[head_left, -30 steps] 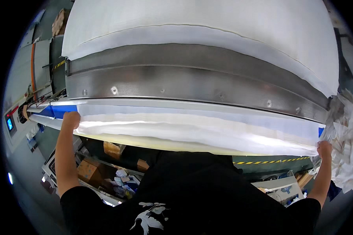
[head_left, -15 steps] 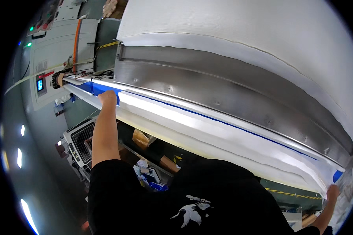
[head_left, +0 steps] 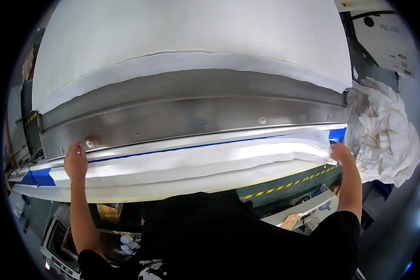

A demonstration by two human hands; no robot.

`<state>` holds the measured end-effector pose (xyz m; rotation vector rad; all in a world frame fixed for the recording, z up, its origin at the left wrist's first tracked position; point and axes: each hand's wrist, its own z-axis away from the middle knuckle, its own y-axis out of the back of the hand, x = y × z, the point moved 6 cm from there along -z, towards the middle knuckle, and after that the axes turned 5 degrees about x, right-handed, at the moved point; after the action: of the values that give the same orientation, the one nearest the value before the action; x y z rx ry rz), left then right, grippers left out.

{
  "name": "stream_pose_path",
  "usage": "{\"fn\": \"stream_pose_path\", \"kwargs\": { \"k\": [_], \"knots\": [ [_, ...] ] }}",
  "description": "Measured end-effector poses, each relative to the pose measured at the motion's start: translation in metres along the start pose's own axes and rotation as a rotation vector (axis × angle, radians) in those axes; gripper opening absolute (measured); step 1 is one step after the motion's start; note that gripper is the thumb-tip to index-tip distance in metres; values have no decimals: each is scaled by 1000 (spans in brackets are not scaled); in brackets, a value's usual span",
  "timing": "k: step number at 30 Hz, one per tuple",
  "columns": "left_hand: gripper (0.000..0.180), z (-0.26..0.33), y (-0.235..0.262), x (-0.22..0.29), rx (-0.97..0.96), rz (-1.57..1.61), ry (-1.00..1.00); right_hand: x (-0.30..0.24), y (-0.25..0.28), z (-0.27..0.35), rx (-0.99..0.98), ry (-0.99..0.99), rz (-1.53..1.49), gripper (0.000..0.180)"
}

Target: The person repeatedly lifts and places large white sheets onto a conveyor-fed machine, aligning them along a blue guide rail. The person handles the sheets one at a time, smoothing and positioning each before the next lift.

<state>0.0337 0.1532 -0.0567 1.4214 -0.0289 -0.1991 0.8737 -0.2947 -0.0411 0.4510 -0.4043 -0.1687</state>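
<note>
A long strip of white fabric [head_left: 191, 159] lies along a narrow bar with a blue surface [head_left: 43, 178] showing at the ends. My right hand [head_left: 341, 154] pinches the strip's right end, just beside the blue patch there. Over the strip's left part is my left hand [head_left: 75, 162], raised, with bent fingers slightly apart and nothing visible in them. Its fingertips are close to the front of a grey metal plate [head_left: 191, 112], which reflects them. Behind the plate, a wide sheet of white fabric [head_left: 191, 28] spreads out, its loose edge hanging toward me.
Crumpled white fabric [head_left: 382, 135] is heaped at the right end. A pale machine cabinet [head_left: 382, 35] stands at the far right. Below the bar are yellow-black floor tape [head_left: 289, 182], a light shelf [head_left: 308, 207] with objects, and a cardboard box [head_left: 108, 213].
The view has swung to the right. My left hand has left the strip's left end and moved right and up toward the metal plate. My right hand keeps its grip on the right end.
</note>
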Motion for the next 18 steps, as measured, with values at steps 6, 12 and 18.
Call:
{"fn": "stream_pose_path", "kwargs": {
  "k": [6,12,18],
  "knots": [
    [24,2,11,57,72,120,-152,-48,40,-4,131,65,47,30],
    [25,-2,12,20,136,193,5,-37,52,1,440,-109,90,27],
    [22,43,12,-9,249,188,-30,-90,32,14,386,-142,-94,21]
  ]
}}
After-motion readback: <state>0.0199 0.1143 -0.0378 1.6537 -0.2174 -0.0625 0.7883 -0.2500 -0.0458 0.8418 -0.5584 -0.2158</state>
